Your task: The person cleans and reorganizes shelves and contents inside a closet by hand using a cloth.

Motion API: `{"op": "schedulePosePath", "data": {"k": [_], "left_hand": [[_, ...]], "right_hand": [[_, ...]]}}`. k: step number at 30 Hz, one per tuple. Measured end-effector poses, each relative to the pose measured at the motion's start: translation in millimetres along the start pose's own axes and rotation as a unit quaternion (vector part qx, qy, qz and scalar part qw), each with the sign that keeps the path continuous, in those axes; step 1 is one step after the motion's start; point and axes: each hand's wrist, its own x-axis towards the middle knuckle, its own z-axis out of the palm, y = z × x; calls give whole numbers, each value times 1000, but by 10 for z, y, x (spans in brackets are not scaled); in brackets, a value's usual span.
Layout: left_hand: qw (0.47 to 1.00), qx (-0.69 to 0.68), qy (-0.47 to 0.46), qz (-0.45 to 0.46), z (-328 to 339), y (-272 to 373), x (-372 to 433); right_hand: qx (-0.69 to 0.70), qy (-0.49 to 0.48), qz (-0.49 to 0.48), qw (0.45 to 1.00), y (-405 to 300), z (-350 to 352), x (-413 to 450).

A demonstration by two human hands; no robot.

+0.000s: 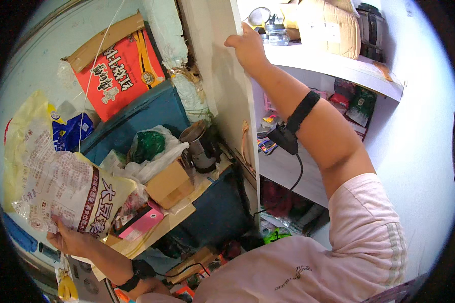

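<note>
My left hand (70, 238) pinches the lower edge of a large printed plastic bag (72, 189), clear and yellowish with a dark red band. The bag looks limp and spreads over the left side of the cluttered surface. At the top, my right hand (250, 47) is at the edge of a tall white panel (231, 87), with one finger reaching across its left face. Whether it grips the panel or only rests there cannot be told. Black straps with cables circle both forearms.
A red printed carton (119, 74) leans at the back. Nearer stand an open cardboard box (170, 183), a grey cylindrical container (201, 147), a white bag (151, 163) with green contents and a pink box (144, 221). Right of the panel, a white shelf (318, 62) holds jars and a wrapped carton (328, 28).
</note>
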Motion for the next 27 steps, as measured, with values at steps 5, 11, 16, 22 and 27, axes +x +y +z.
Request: {"op": "schedulePosePath", "data": {"k": [5, 11, 16, 22, 27], "left_hand": [[993, -89, 22, -68, 45, 0, -28], [970, -160, -22, -180, 377, 106, -235], [941, -201, -109, -249, 674, 82, -586], [893, -278, -202, -290, 1191, 649, -1141], [860, -312, -236, -327, 1534, 1034, -1513]], "right_hand": [[25, -5, -2, 1000, -170, 27, -106], [30, -21, 15, 999, -158, -32, -92], [64, -9, 24, 998, -134, 4, -104], [-45, -51, -88, 994, 232, -7, 75], [35, -33, -9, 999, -61, -70, -151]]}}
